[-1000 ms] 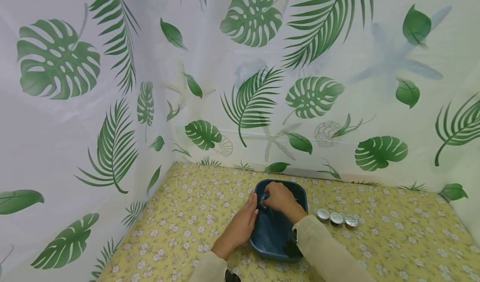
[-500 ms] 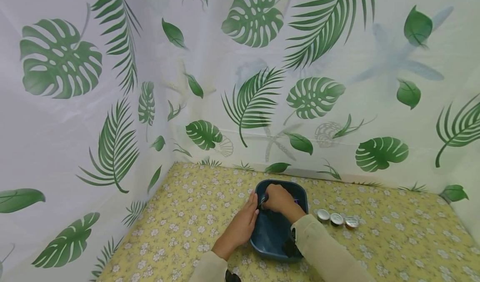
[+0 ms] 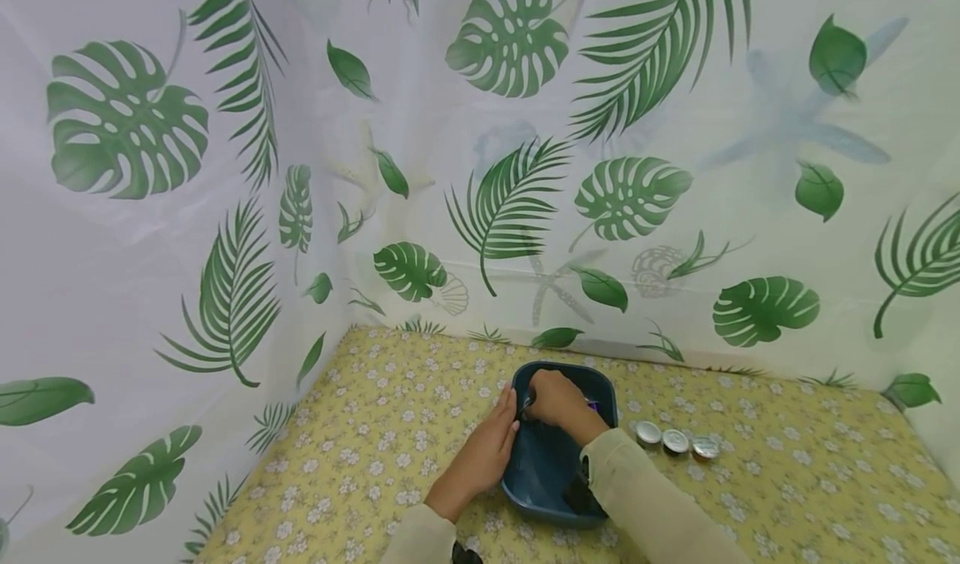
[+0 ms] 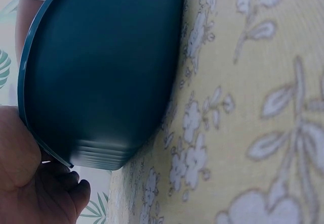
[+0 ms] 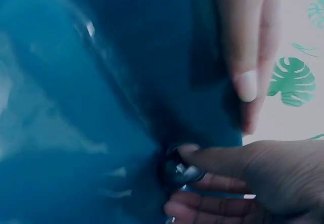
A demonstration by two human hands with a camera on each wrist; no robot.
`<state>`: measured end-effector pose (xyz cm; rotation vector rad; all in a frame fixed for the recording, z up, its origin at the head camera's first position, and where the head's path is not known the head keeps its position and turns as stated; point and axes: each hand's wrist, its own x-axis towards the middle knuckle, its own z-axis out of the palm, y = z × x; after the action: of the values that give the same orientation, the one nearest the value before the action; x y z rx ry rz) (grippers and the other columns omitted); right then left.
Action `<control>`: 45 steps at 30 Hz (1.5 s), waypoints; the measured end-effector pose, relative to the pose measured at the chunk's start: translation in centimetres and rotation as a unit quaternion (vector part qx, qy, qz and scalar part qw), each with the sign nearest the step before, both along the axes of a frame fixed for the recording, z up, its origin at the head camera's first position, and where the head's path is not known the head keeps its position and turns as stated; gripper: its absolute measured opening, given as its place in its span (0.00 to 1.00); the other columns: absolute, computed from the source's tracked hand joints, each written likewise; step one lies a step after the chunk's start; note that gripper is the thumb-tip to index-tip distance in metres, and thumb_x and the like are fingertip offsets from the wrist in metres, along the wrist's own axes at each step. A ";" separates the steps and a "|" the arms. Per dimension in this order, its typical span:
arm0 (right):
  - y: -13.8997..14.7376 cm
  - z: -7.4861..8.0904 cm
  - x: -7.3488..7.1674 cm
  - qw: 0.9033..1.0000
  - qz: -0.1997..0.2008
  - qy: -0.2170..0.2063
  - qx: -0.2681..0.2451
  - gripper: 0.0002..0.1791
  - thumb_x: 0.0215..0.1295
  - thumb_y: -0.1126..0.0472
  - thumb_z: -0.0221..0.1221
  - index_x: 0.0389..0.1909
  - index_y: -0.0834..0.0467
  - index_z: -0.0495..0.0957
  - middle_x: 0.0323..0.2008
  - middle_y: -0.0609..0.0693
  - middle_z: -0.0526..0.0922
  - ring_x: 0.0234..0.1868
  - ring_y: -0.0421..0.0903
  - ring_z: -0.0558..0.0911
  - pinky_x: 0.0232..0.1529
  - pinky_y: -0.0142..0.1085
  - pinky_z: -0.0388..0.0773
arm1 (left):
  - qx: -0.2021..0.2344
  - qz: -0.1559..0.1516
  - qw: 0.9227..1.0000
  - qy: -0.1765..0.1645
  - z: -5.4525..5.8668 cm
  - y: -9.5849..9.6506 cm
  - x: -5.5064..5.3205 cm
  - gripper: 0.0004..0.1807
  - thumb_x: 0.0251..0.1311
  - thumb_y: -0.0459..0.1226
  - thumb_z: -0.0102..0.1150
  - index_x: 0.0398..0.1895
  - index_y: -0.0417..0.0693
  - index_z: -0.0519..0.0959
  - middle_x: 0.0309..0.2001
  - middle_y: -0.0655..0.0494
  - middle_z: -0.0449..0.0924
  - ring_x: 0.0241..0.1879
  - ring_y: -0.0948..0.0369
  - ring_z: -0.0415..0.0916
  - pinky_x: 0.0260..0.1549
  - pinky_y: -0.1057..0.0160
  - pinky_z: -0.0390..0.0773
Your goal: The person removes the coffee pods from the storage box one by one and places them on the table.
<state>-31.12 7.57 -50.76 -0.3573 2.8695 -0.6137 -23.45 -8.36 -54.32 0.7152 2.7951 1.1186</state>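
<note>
A dark blue plastic basin (image 3: 551, 481) stands on the flowered cloth. My left hand (image 3: 483, 447) holds its left wall, thumb at the rim and fingers along the outside. Inside, near the far left corner, my right hand (image 3: 558, 399) pinches a small, dark, shiny rounded thing (image 5: 181, 172) between thumb and fingers; blur and the fingers hide its exact kind. Beyond my right wrist a bit of something purple (image 3: 593, 405) shows in the basin, mostly hidden. The left wrist view shows the basin's outer wall (image 4: 101, 57) beside my left hand (image 4: 35, 178).
To the basin's right, three small jars with silvery lids (image 3: 675, 441) stand in a row on the yellow flowered cloth (image 3: 795, 472). A white leaf-printed sheet (image 3: 517, 297) rises behind the cloth and on the left.
My right hand has shifted slightly within the far left corner, still pinching the small thing. More of the purple thing shows than a second ago. My left hand keeps its place on the basin.
</note>
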 end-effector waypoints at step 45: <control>2.0 2.9 2.1 0.996 0.031 0.068 -0.045 0.17 0.57 0.67 0.73 0.48 0.66 0.86 0.40 0.55 0.87 0.41 0.51 0.86 0.44 0.47 0.84 | 0.008 0.008 1.000 0.002 0.1 0.3 0.3 0.30 0.84 0.42 0.32 0.81 0.38 0.45 0.82 0.50 0.35 0.79 0.51 0.45 0.72 0.46 0.58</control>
<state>-29.03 9.60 -47.90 -0.5197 2.9517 -0.7365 -23.12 -8.05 -54.22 0.6998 2.8024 1.1458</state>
